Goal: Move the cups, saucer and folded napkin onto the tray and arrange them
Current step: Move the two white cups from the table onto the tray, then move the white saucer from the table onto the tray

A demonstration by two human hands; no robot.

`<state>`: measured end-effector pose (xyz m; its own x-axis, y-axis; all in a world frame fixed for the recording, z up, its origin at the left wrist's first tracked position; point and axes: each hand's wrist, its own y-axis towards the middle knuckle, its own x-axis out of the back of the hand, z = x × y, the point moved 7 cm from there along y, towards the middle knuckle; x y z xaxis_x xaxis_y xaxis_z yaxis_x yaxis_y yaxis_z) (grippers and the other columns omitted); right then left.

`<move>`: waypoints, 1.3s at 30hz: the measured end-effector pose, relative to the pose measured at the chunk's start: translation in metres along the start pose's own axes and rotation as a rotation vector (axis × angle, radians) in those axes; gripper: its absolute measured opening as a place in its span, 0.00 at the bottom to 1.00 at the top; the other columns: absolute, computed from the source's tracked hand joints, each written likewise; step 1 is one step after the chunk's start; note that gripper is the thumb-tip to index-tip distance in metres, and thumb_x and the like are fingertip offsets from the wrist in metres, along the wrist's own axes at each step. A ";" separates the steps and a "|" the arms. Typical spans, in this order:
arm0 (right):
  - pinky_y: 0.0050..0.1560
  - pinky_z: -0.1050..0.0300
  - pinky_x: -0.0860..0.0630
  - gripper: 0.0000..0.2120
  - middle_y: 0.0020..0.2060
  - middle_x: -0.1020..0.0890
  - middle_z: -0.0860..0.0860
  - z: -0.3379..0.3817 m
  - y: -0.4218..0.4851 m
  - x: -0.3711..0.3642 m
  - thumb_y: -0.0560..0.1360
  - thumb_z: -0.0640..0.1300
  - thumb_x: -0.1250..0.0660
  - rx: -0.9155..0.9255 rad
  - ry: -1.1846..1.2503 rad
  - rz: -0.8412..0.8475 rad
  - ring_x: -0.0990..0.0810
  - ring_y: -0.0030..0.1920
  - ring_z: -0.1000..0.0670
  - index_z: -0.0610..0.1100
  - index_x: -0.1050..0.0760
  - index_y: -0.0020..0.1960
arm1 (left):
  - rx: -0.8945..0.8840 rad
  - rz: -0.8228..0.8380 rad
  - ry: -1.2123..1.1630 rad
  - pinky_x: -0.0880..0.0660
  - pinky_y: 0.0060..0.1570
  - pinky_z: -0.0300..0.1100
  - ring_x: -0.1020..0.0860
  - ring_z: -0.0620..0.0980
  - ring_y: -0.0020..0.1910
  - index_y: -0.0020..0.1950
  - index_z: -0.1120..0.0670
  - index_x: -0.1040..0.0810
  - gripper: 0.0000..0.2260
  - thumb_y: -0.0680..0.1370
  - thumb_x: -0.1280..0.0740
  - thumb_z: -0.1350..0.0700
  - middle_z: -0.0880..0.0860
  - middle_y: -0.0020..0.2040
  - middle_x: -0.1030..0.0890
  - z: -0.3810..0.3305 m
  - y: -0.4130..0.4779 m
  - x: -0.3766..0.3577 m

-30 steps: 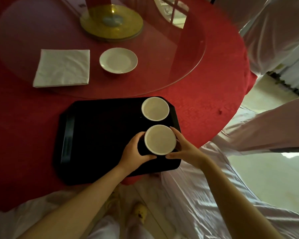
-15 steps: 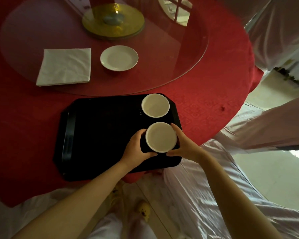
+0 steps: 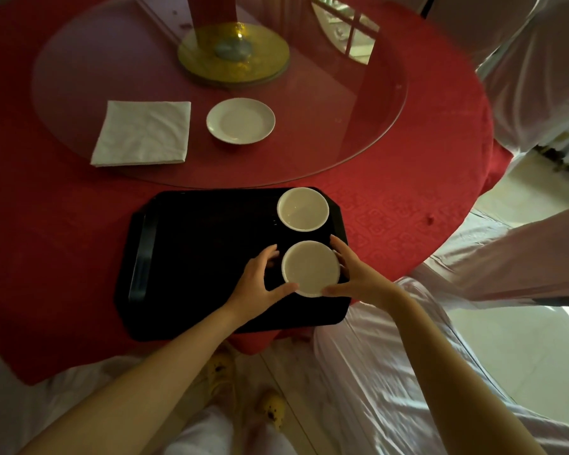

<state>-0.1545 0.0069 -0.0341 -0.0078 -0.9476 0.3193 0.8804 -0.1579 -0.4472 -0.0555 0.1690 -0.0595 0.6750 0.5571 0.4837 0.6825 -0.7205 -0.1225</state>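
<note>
A black tray (image 3: 194,257) lies on the red table near its front edge. Two white cups stand along the tray's right side: the far cup (image 3: 303,209) stands free, and the near cup (image 3: 310,268) is cradled from both sides by my left hand (image 3: 260,284) and my right hand (image 3: 358,277). A white saucer (image 3: 240,120) and a folded white napkin (image 3: 143,133) lie on the glass turntable beyond the tray, the napkin to the left of the saucer.
A round glass turntable (image 3: 342,142) with a gold hub (image 3: 234,54) covers the middle of the red table (image 3: 424,192). Chairs in white covers (image 3: 523,77) stand to the right and front. My feet in yellow slippers (image 3: 270,408) show below.
Both hands stay around the near cup, which has shifted slightly towards the far cup. The view has tilted up a little.
</note>
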 end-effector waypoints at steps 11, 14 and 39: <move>0.54 0.56 0.29 0.29 0.67 0.30 0.42 0.072 0.052 0.058 0.73 0.46 0.31 0.108 -0.145 -0.339 0.28 0.64 0.43 0.42 0.38 0.70 | -0.015 -0.337 0.099 0.29 0.47 0.39 0.25 0.47 0.50 0.60 0.57 0.27 0.14 0.77 0.37 0.54 0.56 0.54 0.22 -0.031 0.063 0.110; 0.54 0.57 0.31 0.27 0.64 0.27 0.43 0.103 0.074 0.066 0.73 0.45 0.31 0.155 -0.194 -0.427 0.26 0.61 0.46 0.41 0.35 0.68 | -0.056 -0.373 0.183 0.29 0.47 0.40 0.25 0.49 0.47 0.59 0.58 0.26 0.12 0.76 0.35 0.57 0.58 0.54 0.22 -0.033 0.089 0.140; 0.68 0.42 0.39 0.32 0.70 0.35 0.41 0.171 0.320 0.083 0.72 0.47 0.30 -0.078 -0.471 -0.497 0.38 0.68 0.37 0.45 0.38 0.72 | 0.040 -0.154 0.446 0.31 0.60 0.49 0.29 0.59 0.61 0.72 0.52 0.39 0.27 0.75 0.35 0.55 0.62 0.61 0.28 0.039 0.330 0.257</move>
<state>0.2074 -0.0745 -0.0074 -0.1791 -0.5384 0.8234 0.7890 -0.5786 -0.2067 0.3538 0.0907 -0.0093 0.3846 0.4188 0.8226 0.7814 -0.6221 -0.0486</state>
